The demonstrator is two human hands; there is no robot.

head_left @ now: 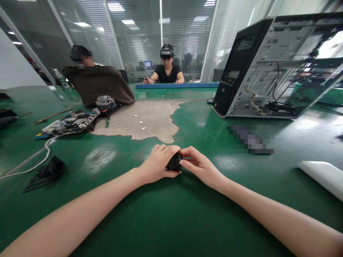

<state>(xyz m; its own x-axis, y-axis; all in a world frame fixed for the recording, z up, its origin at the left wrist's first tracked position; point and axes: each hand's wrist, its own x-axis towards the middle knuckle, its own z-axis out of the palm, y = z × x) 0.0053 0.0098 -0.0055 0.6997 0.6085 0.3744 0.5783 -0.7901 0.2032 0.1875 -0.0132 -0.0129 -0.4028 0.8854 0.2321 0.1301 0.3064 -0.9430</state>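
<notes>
Left hand (160,159) curled over a small black part (173,163), fingers on its far side, thumb toward the right. Right hand (199,166) closed in a pinch, thumb and forefinger at the part's right edge. Part sits at mid-view, low over the green tabletop (171,217); contact with the surface cannot be told.

Left of the hands: a black plastic piece (52,170), a pale cable (44,157), and a circuit board (73,123) farther back. Right: a dark, pixelated object (250,140); behind it an upright computer case (249,71), the tallest obstacle; a white object (325,175) by the frame edge.

Green surface extends between the forearms. Ahead, a ragged-edged bare patch (150,119); beyond, a blue strip (177,85) before a seated co-worker (168,71).
</notes>
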